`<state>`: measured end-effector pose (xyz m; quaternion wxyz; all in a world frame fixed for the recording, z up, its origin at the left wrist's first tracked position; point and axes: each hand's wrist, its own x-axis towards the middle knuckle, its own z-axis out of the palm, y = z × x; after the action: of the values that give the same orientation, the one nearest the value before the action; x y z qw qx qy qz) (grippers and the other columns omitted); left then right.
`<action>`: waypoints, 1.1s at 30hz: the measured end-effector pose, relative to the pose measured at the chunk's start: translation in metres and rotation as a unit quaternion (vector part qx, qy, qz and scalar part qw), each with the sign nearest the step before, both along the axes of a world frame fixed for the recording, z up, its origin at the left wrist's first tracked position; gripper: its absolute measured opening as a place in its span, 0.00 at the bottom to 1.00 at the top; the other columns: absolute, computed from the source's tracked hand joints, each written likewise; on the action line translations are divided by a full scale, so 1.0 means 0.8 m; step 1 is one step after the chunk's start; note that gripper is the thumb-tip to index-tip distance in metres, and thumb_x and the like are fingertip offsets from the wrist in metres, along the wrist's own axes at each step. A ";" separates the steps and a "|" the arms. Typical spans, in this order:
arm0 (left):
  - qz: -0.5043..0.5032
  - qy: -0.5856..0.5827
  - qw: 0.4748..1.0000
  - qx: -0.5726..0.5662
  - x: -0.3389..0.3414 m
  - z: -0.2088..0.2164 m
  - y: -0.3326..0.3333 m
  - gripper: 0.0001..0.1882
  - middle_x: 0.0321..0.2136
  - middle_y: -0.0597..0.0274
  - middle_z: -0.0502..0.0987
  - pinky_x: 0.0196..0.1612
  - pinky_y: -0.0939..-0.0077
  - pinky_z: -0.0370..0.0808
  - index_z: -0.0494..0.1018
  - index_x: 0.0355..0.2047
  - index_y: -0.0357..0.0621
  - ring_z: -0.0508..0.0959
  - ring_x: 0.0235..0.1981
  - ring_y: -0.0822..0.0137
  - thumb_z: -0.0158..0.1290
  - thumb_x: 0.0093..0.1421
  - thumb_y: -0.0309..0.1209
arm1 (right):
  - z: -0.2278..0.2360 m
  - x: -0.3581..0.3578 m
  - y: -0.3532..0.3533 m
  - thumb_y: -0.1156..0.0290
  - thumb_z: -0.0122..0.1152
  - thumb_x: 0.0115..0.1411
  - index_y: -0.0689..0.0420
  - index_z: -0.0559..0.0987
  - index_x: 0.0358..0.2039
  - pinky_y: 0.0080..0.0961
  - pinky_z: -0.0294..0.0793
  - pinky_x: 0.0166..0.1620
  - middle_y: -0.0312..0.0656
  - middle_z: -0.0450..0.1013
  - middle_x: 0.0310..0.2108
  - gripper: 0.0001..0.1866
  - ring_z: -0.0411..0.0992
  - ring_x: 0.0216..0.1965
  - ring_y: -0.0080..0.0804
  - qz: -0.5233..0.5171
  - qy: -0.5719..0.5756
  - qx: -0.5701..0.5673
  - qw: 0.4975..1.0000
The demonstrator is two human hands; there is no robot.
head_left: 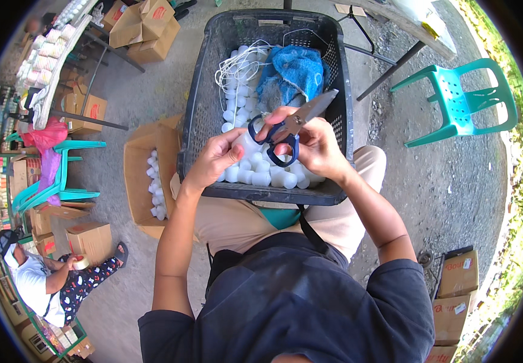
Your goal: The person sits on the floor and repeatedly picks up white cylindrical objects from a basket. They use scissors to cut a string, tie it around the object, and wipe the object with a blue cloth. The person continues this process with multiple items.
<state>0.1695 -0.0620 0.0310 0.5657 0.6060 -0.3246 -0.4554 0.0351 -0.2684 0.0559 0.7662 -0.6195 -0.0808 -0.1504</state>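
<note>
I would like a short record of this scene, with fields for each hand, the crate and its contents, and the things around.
right hand: right hand holds blue-handled scissors, fingers through the loops
left hand: left hand pinches a white bottle beside the scissors
crate: dark plastic crate resting on the person's lap
in crate: many white bottles, a blue cloth, white string
left of crate: open carton with more white bottles
around: green chair, cardboard boxes, another person seated lower left
</note>
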 end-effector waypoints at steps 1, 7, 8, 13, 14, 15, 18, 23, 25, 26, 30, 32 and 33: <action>-0.007 -0.004 1.000 0.003 0.001 -0.002 0.002 0.30 0.25 0.76 0.68 0.25 0.87 0.55 0.71 0.51 0.38 0.59 0.23 0.83 0.50 0.62 0.53 | -0.002 -0.001 0.002 0.84 0.62 0.54 0.61 0.72 0.51 0.26 0.74 0.46 0.45 0.75 0.40 0.22 0.74 0.43 0.29 0.003 0.027 0.018 0.999; 0.010 0.016 1.000 -0.011 -0.007 0.004 0.003 0.29 0.25 0.76 0.68 0.25 0.87 0.55 0.71 0.51 0.38 0.59 0.23 0.83 0.52 0.62 0.51 | 0.004 0.004 0.005 0.78 0.65 0.55 0.60 0.70 0.52 0.24 0.74 0.45 0.46 0.75 0.42 0.24 0.75 0.42 0.28 0.025 -0.030 -0.017 0.999; 0.006 0.006 1.000 -0.003 -0.007 -0.002 0.006 0.29 0.26 0.76 0.68 0.25 0.87 0.55 0.70 0.51 0.38 0.59 0.23 0.84 0.53 0.62 0.51 | 0.002 0.000 0.005 0.77 0.65 0.55 0.60 0.70 0.52 0.23 0.74 0.45 0.46 0.75 0.42 0.24 0.75 0.41 0.28 0.007 0.003 -0.033 0.999; 0.018 -0.045 0.998 -0.046 -0.007 0.017 -0.005 0.27 0.27 0.76 0.67 0.27 0.88 0.56 0.70 0.51 0.37 0.59 0.25 0.83 0.53 0.63 0.48 | 0.014 0.007 0.000 0.81 0.64 0.54 0.61 0.72 0.50 0.25 0.75 0.45 0.44 0.75 0.42 0.22 0.74 0.44 0.29 -0.011 -0.119 0.030 0.992; 0.006 -0.089 0.996 0.006 -0.006 0.014 -0.001 0.27 0.29 0.74 0.70 0.31 0.87 0.61 0.70 0.51 0.36 0.63 0.29 0.82 0.52 0.63 0.48 | 0.002 0.004 0.006 0.81 0.63 0.54 0.61 0.72 0.51 0.25 0.75 0.45 0.43 0.75 0.41 0.23 0.74 0.44 0.28 -0.011 -0.069 -0.001 0.998; 0.011 -0.085 0.996 0.004 -0.006 0.010 0.003 0.28 0.30 0.73 0.70 0.31 0.87 0.61 0.70 0.51 0.36 0.64 0.29 0.82 0.52 0.63 0.48 | -0.002 0.002 0.013 0.82 0.63 0.54 0.61 0.72 0.51 0.25 0.75 0.45 0.43 0.76 0.39 0.23 0.74 0.43 0.27 -0.010 -0.020 -0.032 0.999; 0.038 -0.091 0.995 -0.032 -0.012 0.015 0.000 0.28 0.30 0.72 0.71 0.30 0.88 0.61 0.70 0.51 0.36 0.64 0.28 0.83 0.51 0.63 0.49 | 0.012 0.003 0.001 0.82 0.62 0.55 0.62 0.71 0.52 0.25 0.75 0.45 0.44 0.75 0.40 0.23 0.74 0.44 0.26 -0.027 -0.079 0.042 0.996; 0.078 0.017 0.995 -0.061 -0.012 -0.009 0.009 0.25 0.29 0.68 0.70 0.29 0.81 0.65 0.66 0.49 0.39 0.66 0.27 0.77 0.51 0.64 0.48 | 0.000 0.003 0.022 0.78 0.62 0.58 0.59 0.71 0.51 0.23 0.74 0.45 0.40 0.74 0.37 0.20 0.72 0.40 0.23 -0.039 0.028 0.010 0.999; 0.125 0.112 0.972 -0.162 -0.007 -0.013 0.010 0.22 0.36 0.58 0.74 0.35 0.73 0.71 0.63 0.51 0.43 0.74 0.33 0.66 0.48 0.66 0.45 | -0.003 0.005 0.011 0.78 0.61 0.58 0.59 0.70 0.51 0.20 0.74 0.40 0.37 0.74 0.34 0.20 0.72 0.37 0.21 -0.044 0.090 0.043 0.994; 0.183 0.159 0.953 -0.184 0.002 -0.014 0.010 0.20 0.41 0.53 0.73 0.42 0.69 0.72 0.63 0.51 0.45 0.75 0.40 0.61 0.46 0.66 0.45 | -0.006 0.008 0.010 0.75 0.62 0.59 0.59 0.69 0.51 0.17 0.72 0.37 0.34 0.73 0.31 0.20 0.71 0.33 0.20 -0.040 0.093 0.042 0.994; 0.265 0.201 0.904 -0.269 0.018 -0.004 -0.011 0.19 0.59 0.47 0.62 0.58 0.47 0.63 0.59 0.55 0.56 0.65 0.60 0.46 0.42 0.68 0.46 | -0.017 -0.015 0.049 0.62 0.61 0.62 0.59 0.69 0.52 0.15 0.70 0.29 0.31 0.69 0.26 0.22 0.69 0.27 0.16 0.160 0.253 0.172 0.939; 0.286 0.178 0.899 -0.279 0.018 -0.009 -0.015 0.22 0.63 0.52 0.55 0.58 0.39 0.59 0.56 0.56 0.58 0.64 0.60 0.42 0.42 0.67 0.48 | -0.016 -0.013 0.071 0.48 0.56 0.62 0.58 0.71 0.49 0.15 0.68 0.28 0.31 0.68 0.25 0.26 0.68 0.24 0.17 0.219 0.300 0.231 0.899; 0.293 0.170 0.899 -0.276 0.015 -0.010 -0.017 0.22 0.63 0.54 0.55 0.58 0.39 0.59 0.55 0.56 0.58 0.64 0.60 0.42 0.42 0.67 0.49 | -0.015 -0.008 0.077 0.46 0.54 0.62 0.58 0.71 0.48 0.16 0.68 0.27 0.31 0.67 0.25 0.27 0.68 0.24 0.17 0.212 0.301 0.234 0.900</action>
<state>0.1812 -0.0754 0.0233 0.8650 0.4062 -0.1438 -0.2571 0.0285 -0.2070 0.0440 0.8905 -0.4069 0.0616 0.1941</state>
